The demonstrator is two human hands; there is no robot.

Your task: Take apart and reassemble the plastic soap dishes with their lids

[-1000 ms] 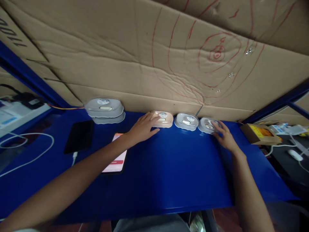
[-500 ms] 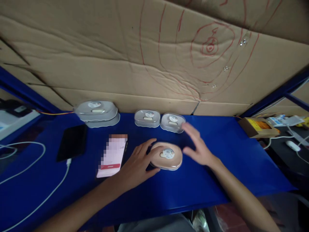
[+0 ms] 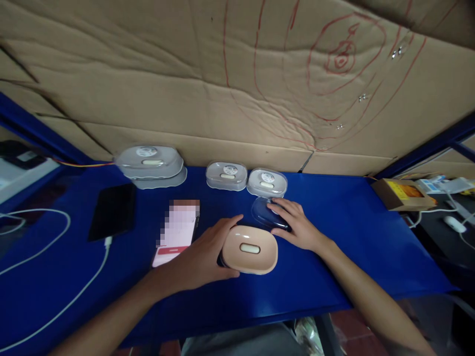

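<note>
Head view, clock directions taken from the peach dish (image 3: 256,236): the dish is placed near the centre of the blue worktop (image 3: 315,277), uncovered, with a pale oblong insert at the middle of its bottom. Its 9 o'clock end is clasped by the left hand (image 3: 202,257), fingers curved along the far side, thumb at the near side. At 1 o'clock, just beside it, a clear cover (image 3: 260,216) is seen on the worktop, touched by the right hand (image 3: 299,228) from its 3 o'clock side; those fingers are spread over it, and whether it is pinched cannot be told. Two covered grey dishes are set side by side farther back: the first grey dish (image 3: 217,180) at 11 to 12 o'clock, the second grey dish (image 3: 258,185) at 12 to 1, near the clear cover. A grey dish stack (image 3: 166,170) is placed at 10 o'clock. Between 9 and 10, a lit phone (image 3: 178,230) is laid, partly pixelated, then a dark phone (image 3: 112,211) farther out, plugged into a white cable (image 3: 105,264). An open cardboard box (image 3: 406,198) is seen between 2 and 3. A cardboard wall (image 3: 159,74), marked with red lines, is stood behind at 12.
</note>
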